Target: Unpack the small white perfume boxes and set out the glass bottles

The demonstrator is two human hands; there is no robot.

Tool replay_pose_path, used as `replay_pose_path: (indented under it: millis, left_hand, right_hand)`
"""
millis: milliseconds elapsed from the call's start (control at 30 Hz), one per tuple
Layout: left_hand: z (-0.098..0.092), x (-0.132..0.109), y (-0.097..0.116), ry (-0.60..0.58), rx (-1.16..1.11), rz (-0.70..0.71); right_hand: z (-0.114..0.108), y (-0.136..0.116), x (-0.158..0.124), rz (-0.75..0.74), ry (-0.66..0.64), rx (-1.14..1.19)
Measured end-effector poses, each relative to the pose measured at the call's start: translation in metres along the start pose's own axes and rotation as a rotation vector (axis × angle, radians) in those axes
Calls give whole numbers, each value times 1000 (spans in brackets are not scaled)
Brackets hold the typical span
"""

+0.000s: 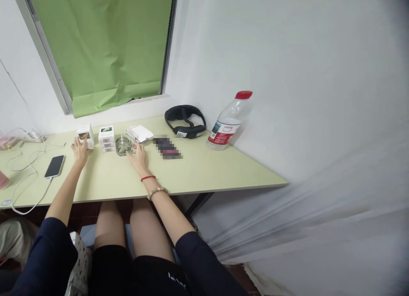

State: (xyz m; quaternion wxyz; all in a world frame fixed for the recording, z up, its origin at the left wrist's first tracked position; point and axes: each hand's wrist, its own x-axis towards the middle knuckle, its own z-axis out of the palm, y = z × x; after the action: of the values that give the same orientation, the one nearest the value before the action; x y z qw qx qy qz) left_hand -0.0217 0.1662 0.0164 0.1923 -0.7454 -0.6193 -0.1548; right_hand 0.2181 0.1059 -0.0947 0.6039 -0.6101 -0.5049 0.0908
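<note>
— Nearest us: bare knees and dark sleeves, below the table (pixel 204 168) edge. What do we list leftmost?
— Item one: phone (pixel 55 166), face up, cabled. Item two: left hand (pixel 79 150), fingers laid against the small box (pixel 85 133), which stands upright just beyond it. We cannot tell whether they grip.
— Next?
— Stack of boxes (pixel 106 138), closed, just right of that box. Then the glass jar (pixel 122 145), upright, contents unclear to us.
— Which hand is nearer it?
— Right hand (pixel 138 157), flat and relaxed, fingertips touching the jar's right side. It lies ahead-left of that hand, between both hands.
— Beyond?
— White packet (pixel 139 133), black headset (pixel 185 120), bottle (pixel 227 123), red-capped, upright by the wall. We read no liquid level.
</note>
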Motion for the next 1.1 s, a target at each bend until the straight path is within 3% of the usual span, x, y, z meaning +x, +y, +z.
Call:
replay_pose_path:
  millis: [167,300,533,633,700,800,933,1100]
  left_hand:
    - [12,-34,-23,-105,-58,-80]
    - [18,-57,-28,73,-188,-157]
    - [16,-94,4,398,-541,182]
    - [16,-99,29,451,-681,143]
    - [17,-94,45,420,-766,22]
    - [22,-79,63,271,-932,-112]
    - [28,-62,69,167,-1172,-269]
    - [29,-60,61,129,-1131,-193]
  right_hand:
    - [0,-4,-1,-99,-59,24]
    - [0,-2,1,-78,-100,8]
    - [-1,1,2,2,-143,-37]
    - [1,2,1,1,-142,-58]
    - [2,3,1,6,-135,-59]
    - [2,3,1,72,-132,-60]
    - [1,1,2,161,-128,-40]
    - [-3,-2,2,201,-147,-22]
